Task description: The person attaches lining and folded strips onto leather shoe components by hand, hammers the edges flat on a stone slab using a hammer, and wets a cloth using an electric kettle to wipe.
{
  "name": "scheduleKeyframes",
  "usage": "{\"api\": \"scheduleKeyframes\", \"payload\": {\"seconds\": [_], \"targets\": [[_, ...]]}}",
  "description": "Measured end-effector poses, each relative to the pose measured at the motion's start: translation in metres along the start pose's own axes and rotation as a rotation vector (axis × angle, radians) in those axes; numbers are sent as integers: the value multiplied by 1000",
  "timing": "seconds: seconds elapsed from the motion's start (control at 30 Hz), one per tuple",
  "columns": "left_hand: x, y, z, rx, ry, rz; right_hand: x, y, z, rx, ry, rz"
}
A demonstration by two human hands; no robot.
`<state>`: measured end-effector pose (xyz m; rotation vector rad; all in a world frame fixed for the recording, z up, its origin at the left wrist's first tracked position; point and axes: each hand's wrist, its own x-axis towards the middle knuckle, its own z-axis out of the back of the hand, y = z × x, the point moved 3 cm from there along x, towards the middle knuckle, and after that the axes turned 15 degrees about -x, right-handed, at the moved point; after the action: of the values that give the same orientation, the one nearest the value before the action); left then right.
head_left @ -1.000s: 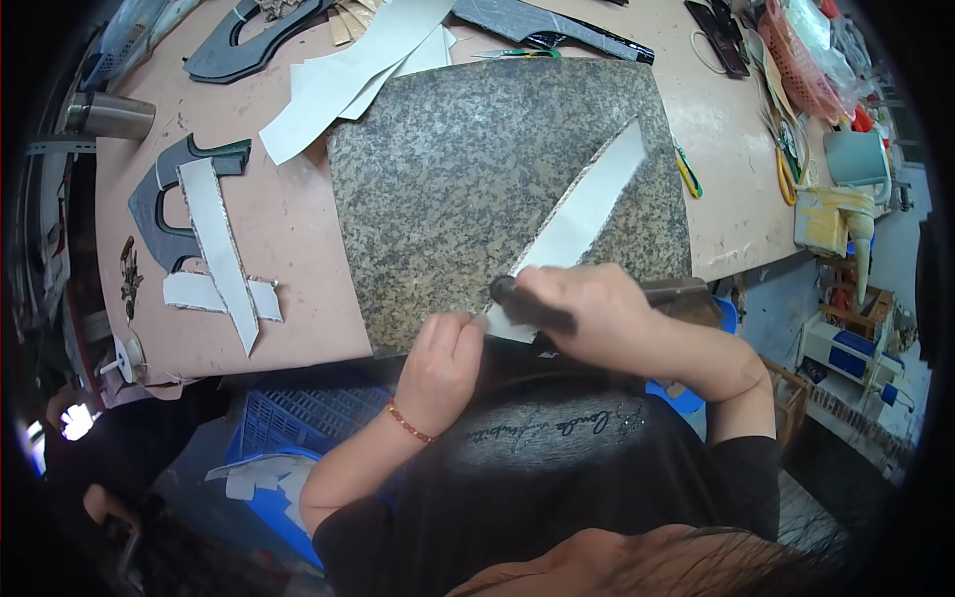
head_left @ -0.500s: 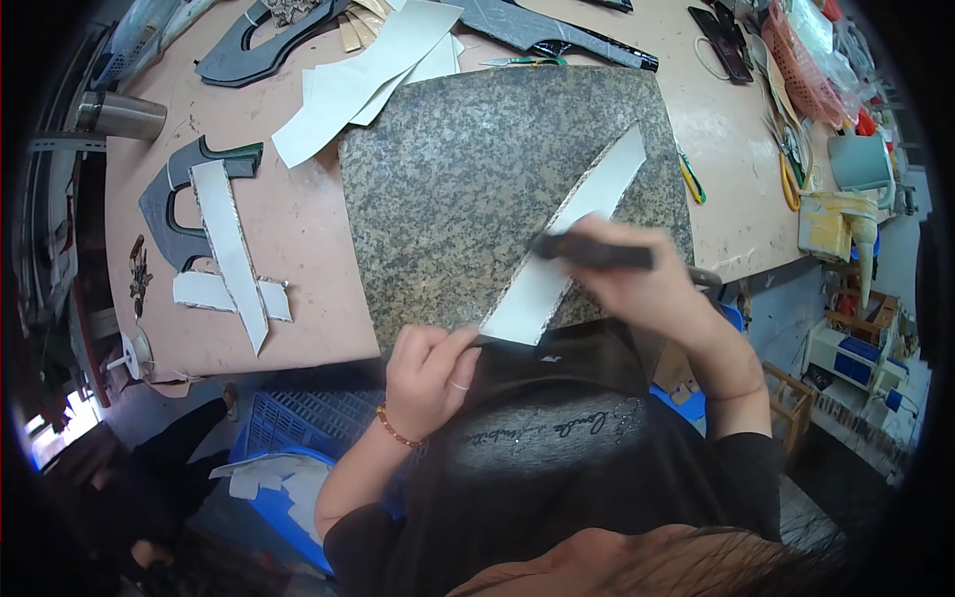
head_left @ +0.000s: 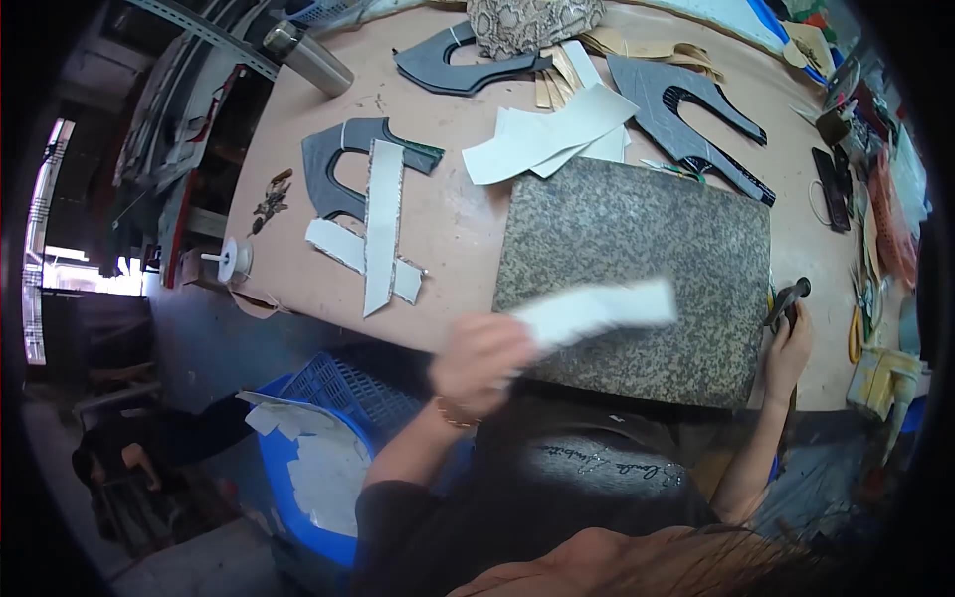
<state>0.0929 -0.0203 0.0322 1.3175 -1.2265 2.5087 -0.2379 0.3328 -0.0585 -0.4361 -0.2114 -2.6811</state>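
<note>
My left hand (head_left: 482, 366), smeared by motion, grips one end of a white strip (head_left: 602, 306) and holds it over the mottled stone slab (head_left: 647, 234). The strip is blurred too. At the slab's right edge my right hand (head_left: 786, 350) is closed around a dark hammer (head_left: 791, 301), its head pointing away from me. Left of the slab, another white strip with ragged edges (head_left: 382, 224) lies across a shorter white strip (head_left: 334, 244) and partly over a grey curved panel (head_left: 328, 169).
White sheets (head_left: 552, 129) overlap the slab's far edge. Grey curved panels (head_left: 686, 109) and a snakeskin-patterned piece (head_left: 532, 25) lie at the back. A steel flask (head_left: 310, 60) stands far left. Below the table is a blue bin (head_left: 298, 497) of white scraps. A person (head_left: 139, 458) is at lower left.
My left hand has lifted the strip off the slab and turned it. My right hand has moved the hammer from the strip to the slab's right side. The view has shifted left.
</note>
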Motion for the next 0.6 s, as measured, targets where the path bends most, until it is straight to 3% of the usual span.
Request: {"api": "scheduleKeyframes", "payload": {"seconds": [0.07,0.2,0.3,0.37,0.43,0.5,0.6], "targets": [[-4,6,42,335,-217,-80,2,2,-2,-14,23,-17],[-18,46,106,740,54,306,9,3,10,130,-24,-19],[25,25,124,491,-24,282,32,28,86,495,-142,-32],[69,-19,119,222,-251,89,35,43,160,863,-355,179],[96,-55,118,31,-330,-111,25,53,240,1211,-534,693],[114,-84,118,-127,-290,-280,11,72,293,1192,-672,1003],[127,-112,122,-276,-168,-402,-1,104,327,1008,-853,1068]]}}
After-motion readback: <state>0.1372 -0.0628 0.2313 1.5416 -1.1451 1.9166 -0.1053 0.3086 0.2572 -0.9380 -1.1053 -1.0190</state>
